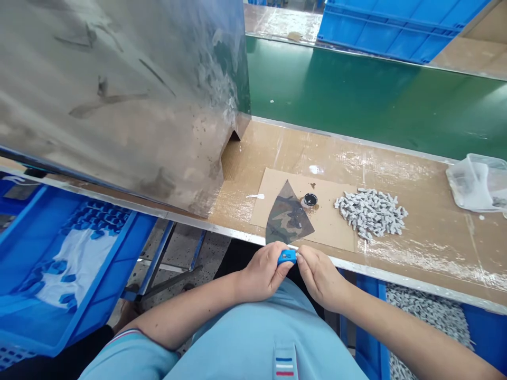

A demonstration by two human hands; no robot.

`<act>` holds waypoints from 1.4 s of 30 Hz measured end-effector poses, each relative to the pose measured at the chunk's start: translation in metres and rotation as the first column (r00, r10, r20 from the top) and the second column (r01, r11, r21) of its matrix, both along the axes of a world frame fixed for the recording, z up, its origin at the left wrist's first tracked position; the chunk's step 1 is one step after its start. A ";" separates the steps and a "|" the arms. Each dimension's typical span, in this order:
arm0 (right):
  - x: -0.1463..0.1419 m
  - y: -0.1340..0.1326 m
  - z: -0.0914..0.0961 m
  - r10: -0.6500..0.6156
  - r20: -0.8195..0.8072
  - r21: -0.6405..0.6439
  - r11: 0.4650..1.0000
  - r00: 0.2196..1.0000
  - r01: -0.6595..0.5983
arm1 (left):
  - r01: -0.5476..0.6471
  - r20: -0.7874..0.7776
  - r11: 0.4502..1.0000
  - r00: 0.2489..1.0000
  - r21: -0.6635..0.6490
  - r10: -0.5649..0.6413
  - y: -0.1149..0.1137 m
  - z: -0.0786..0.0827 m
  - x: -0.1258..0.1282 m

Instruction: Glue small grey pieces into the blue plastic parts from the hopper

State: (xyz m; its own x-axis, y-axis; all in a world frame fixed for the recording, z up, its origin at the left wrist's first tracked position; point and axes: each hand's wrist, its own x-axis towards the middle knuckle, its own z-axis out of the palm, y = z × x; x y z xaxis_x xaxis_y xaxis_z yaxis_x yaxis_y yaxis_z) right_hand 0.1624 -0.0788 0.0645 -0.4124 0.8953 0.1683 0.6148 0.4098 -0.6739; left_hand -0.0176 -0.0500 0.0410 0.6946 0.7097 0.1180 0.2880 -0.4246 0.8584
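Note:
My left hand [264, 268] is closed around a small blue plastic part [287, 256] with a slot in its upper face, held just in front of the bench edge. My right hand [320, 275] is closed too, its thumb and fingertips pinched against the part's right end. A tiny pale bit shows at those fingertips, too small to name. Beyond the hands, a camouflage cloth piece [285, 217] lies on a cardboard sheet [335, 232], beside a small pot of black liquid [309, 200]. To its right is a heap of small grey pieces [370, 212].
A big metal panel [130, 105] stands at left on the bench. A green conveyor belt [356, 89] runs behind, with blue crates [388, 31] beyond. A clear plastic tub [467, 184] sits at right. Below are a blue bin [91, 295] of blue parts and a bin of grey pieces [431, 316].

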 end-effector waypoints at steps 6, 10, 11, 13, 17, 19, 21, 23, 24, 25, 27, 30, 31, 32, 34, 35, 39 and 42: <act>0.003 0.008 -0.001 0.046 0.033 0.156 0.986 0.998 -0.051 | 0.075 -0.011 0.989 0.997 -0.124 -0.077 0.014 0.012 -0.002; 0.006 0.013 -0.001 0.079 0.152 0.232 0.966 0.985 -0.114 | 0.140 0.034 0.928 0.990 -0.346 -0.137 0.022 0.020 -0.004; 0.006 0.014 -0.002 0.086 0.165 0.237 0.964 0.983 -0.124 | 0.128 0.031 0.933 0.992 -0.336 -0.125 0.021 0.019 -0.004; 0.007 0.015 -0.003 0.096 0.170 0.242 0.961 0.981 -0.136 | 0.083 0.012 0.965 0.997 -0.247 -0.083 0.018 0.015 -0.004; 0.008 0.013 -0.007 0.107 0.140 0.228 0.964 0.984 -0.137 | 0.005 0.008 0.998 1.000 0.063 -0.006 0.008 0.004 0.000; 0.008 0.013 -0.008 0.116 0.138 0.195 0.970 0.984 -0.142 | -0.026 0.016 0.981 1.000 0.190 0.024 0.005 0.000 0.002; 0.009 0.013 -0.008 0.127 0.143 0.182 0.971 0.982 -0.152 | -0.049 0.029 0.961 0.999 0.274 0.042 0.007 -0.002 0.003; 0.011 0.015 -0.008 0.119 0.156 0.211 0.966 0.981 -0.151 | -0.057 0.055 0.941 0.998 0.333 0.041 0.011 -0.005 0.004; 0.011 0.017 -0.007 0.105 0.168 0.233 0.962 0.980 -0.143 | -0.063 0.068 0.933 0.997 0.354 0.041 0.013 -0.006 0.004; 0.011 0.018 -0.007 0.087 0.181 0.253 0.959 0.980 -0.132 | -0.070 0.082 0.928 0.996 0.366 0.043 0.016 -0.008 0.004; 0.012 0.020 -0.006 0.045 0.185 0.272 0.958 0.982 -0.095 | -0.105 0.127 0.930 0.990 0.353 0.063 0.020 -0.012 0.003; 0.011 0.018 -0.005 -0.025 0.074 0.272 0.962 0.997 0.004 | -0.156 0.212 0.948 0.972 0.279 0.098 0.022 -0.017 0.001; 0.010 0.017 -0.005 -0.046 0.022 0.277 0.960 0.999 0.038 | -0.166 0.235 0.952 0.966 0.258 0.105 0.022 -0.018 0.000; 0.010 0.016 -0.005 -0.058 -0.021 0.290 0.955 0.998 0.062 | -0.173 0.254 0.954 0.961 0.245 0.109 0.021 -0.019 0.000; 0.009 0.013 -0.006 -0.061 -0.068 0.333 0.940 0.996 0.080 | -0.183 0.280 0.955 0.953 0.236 0.113 0.021 -0.019 -0.001; 0.009 0.012 -0.006 -0.059 -0.074 0.355 0.931 0.996 0.081 | -0.187 0.290 0.953 0.950 0.237 0.114 0.022 -0.019 -0.001; 0.011 0.011 -0.007 -0.034 -0.068 0.408 0.911 0.997 0.058 | -0.193 0.309 0.943 0.945 0.270 0.105 0.024 -0.016 0.000; 0.013 0.011 -0.005 -0.033 -0.080 0.404 0.913 0.996 0.063 | -0.166 0.280 0.952 0.956 0.258 0.090 0.024 -0.012 -0.001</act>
State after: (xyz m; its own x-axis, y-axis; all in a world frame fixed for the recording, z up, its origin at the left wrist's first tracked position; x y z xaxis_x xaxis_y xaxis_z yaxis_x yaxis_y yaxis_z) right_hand 0.1757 -0.0682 0.0594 -0.3448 0.7625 0.5475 0.5982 0.6280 -0.4977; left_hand -0.0185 -0.0263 0.0291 0.5174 0.7036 0.4871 0.1365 -0.6297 0.7647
